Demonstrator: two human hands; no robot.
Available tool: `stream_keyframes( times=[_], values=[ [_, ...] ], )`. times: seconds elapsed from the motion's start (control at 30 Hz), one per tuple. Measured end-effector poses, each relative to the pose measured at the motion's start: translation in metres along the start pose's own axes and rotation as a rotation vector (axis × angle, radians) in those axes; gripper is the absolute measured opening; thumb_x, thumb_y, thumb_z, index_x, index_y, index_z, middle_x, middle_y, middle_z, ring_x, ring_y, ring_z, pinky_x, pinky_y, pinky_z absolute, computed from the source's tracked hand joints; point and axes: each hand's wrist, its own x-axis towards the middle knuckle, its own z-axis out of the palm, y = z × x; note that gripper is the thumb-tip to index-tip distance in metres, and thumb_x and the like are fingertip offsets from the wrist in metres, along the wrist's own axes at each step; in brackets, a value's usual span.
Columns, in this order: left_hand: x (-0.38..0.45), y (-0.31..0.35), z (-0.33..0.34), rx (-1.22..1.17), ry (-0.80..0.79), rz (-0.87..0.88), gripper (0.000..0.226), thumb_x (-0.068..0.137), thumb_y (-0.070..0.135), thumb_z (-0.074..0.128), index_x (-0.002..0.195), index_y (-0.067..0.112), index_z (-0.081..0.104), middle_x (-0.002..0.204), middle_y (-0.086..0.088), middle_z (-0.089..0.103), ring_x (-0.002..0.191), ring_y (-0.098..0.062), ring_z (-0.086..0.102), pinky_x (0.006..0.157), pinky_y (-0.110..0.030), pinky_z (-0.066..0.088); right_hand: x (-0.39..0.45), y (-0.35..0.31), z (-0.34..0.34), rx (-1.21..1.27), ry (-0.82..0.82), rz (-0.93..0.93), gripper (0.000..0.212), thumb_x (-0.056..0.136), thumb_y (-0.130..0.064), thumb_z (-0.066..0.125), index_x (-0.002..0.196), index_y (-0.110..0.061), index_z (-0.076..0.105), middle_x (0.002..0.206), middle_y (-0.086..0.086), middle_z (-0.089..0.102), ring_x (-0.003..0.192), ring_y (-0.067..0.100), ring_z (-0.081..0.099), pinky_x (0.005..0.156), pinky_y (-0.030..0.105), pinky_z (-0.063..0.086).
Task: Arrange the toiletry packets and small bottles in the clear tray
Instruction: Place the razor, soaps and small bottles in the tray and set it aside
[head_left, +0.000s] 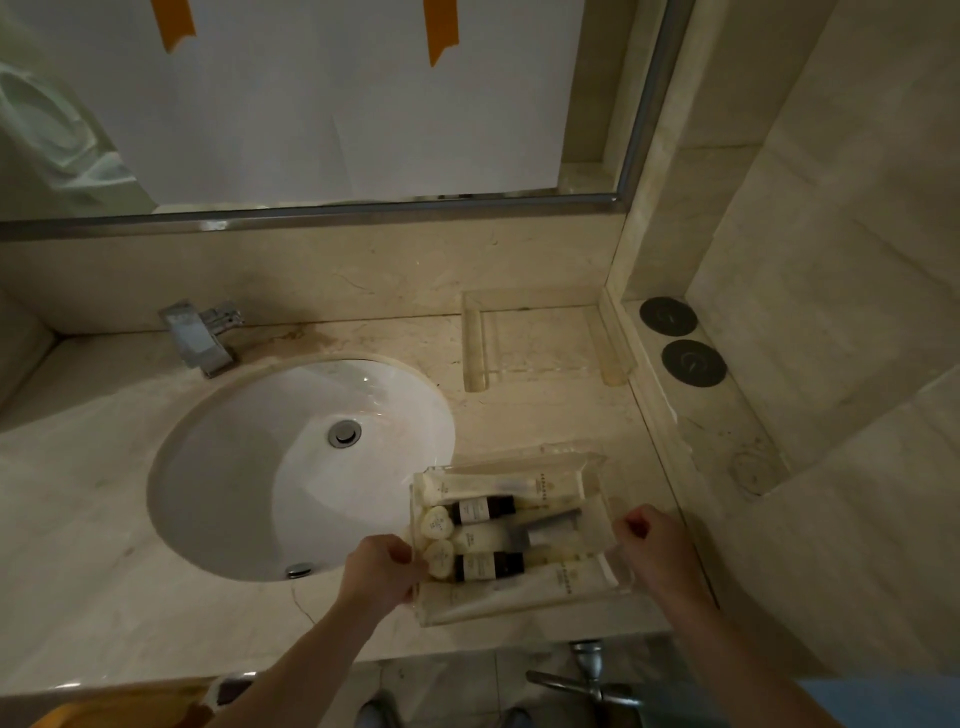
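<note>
Head view, looking down on a marble vanity counter (104, 545), and both hands are on the clear tray (605, 470) at the counter's front edge, just right of the oval sink (249, 467). The left hand (382, 569) curls its fingers round the tray's left end, the right hand (652, 548) pinches the right end, thumb and fingers closed on the rim. The tray's long axis runs left to right, tilted a touch so the right end sits farther back; whether it is lifted or resting on the counter, I cannot tell. Inside, everything lies flat and lengthwise with the tray: a long cream packet (498, 488) along the back wall, another cream packet (519, 590) along the front wall, and between them two dark bottles (483, 509) with white labels, one behind, one in front, pale caps toward the right. A white tube (488, 538) lies between those bottles, a grey packet (553, 527) just right of it. Two round cream soaps (435, 524) sit stacked front to back at the left end. At the counter's back right corner rests a second clear tray (475, 353), and a chrome faucet (202, 332) stands behind the sink.
</note>
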Motion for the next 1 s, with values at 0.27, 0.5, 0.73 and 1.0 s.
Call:
stream_keyframes(
  times=[0.27,0.5,0.73,1.0],
  values=[
    [0.006,0.013,0.006,0.08,0.055,0.051,0.013,0.074,0.005,0.063,0.065,0.012,0.068,0.064,-0.004,0.07,0.065,-0.019,0.068,0.067,-0.033,0.06,-0.006,0.002,0.0,-0.076,0.039,-0.068,0.029,0.084,-0.013,0.063,0.059,-0.023,0.053,0.061,0.004,0.062,0.06,0.022,0.06,0.057,0.034,0.047],
    [0.026,0.055,0.023,0.033,0.024,0.086,0.015,0.071,0.006,0.063,0.061,0.016,0.068,0.063,-0.004,0.07,0.067,-0.022,0.069,0.067,-0.033,0.06,0.018,-0.009,-0.014,-0.167,0.307,-0.008,0.021,0.084,-0.011,0.06,0.064,-0.007,0.062,0.056,0.004,0.049,0.054,0.024,0.051,0.045,0.025,0.03],
    [0.058,0.09,0.03,0.012,0.034,0.068,0.013,0.069,0.007,0.061,0.064,0.015,0.07,0.063,-0.004,0.07,0.067,-0.022,0.069,0.067,-0.035,0.06,0.056,-0.032,-0.007,0.025,0.436,0.104,0.013,0.085,-0.01,0.057,0.086,-0.003,0.068,0.086,0.019,0.066,0.078,0.034,0.062,0.065,0.032,0.043],
    [0.093,0.115,0.033,0.057,0.059,0.093,0.013,0.073,0.009,0.06,0.069,0.015,0.071,0.066,-0.005,0.071,0.068,-0.022,0.068,0.064,-0.031,0.057,0.086,-0.046,0.014,0.087,0.384,0.197,0.029,0.084,-0.009,0.058,0.105,0.01,0.059,0.116,0.031,0.056,0.108,0.042,0.054,0.089,0.045,0.045]
  ],
)
